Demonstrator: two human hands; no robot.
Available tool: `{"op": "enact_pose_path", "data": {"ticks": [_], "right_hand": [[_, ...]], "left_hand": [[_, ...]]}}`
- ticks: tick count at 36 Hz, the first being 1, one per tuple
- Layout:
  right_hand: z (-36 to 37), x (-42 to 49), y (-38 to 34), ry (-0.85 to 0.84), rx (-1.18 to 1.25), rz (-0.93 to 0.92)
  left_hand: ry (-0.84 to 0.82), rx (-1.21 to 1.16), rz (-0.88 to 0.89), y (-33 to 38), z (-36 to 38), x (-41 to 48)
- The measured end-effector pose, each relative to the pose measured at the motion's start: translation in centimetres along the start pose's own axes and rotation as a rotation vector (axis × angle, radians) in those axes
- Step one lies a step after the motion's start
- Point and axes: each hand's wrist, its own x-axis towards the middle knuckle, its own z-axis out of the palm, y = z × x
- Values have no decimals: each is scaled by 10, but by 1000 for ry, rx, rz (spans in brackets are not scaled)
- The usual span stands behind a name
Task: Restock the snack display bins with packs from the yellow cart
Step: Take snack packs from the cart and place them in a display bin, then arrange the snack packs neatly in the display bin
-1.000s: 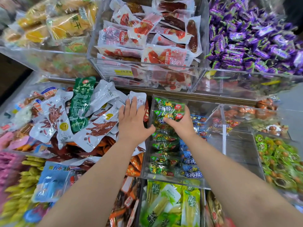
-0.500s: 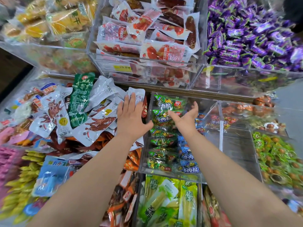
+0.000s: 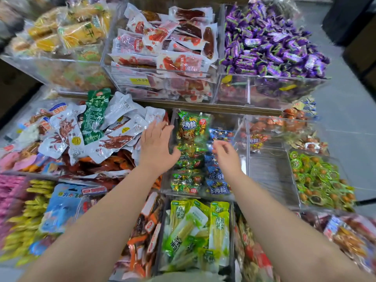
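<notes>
Two bare hands reach fwd over the snack display, palms down, neither holding anything. L hand [image 3: 157,145] hovers where the pile of white packs [image 3: 114,139] meets the clear bin [image 3: 240,143]. Its fingers are straight and a little spread, thumb out toward the bin's left wall. Whether it touches the packs below, can't tell (motion blur). R hand [image 3: 225,154] is over the middle of the same bin, fingers loosely curled downward, tips apart, nothing btw them. Task packs sit in that bin: green foil packs [image 3: 192,129] run in a row down its left half, the rearmost propped upright near the back wall w/ its printed face to the camera. Blue packs [image 3: 216,176] run just beside them on the right half, partly hidden by the R hand. A long green pack [image 3: 95,117] lies tilted on top of the white pile. On the upper tier at the back: yellow fruit packs [image 3: 77,31] at left, red sausage packs [image 3: 162,43] in the centre, purple candies [image 3: 270,37] heaped at right. Nearest the person, in front of the clear bin, is a compartment of yellow-green packs [image 3: 195,231]. Small green-wrapped sweets [image 3: 321,180] fill a bin at far right.
</notes>
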Motion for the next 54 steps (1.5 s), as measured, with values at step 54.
{"op": "enact_pose_path", "data": {"ticks": [54], "right_hand": [[-192, -702, 390, 1006, 942, 1191]], "left_hand": [[-1484, 225, 463, 262, 188, -467]]}}
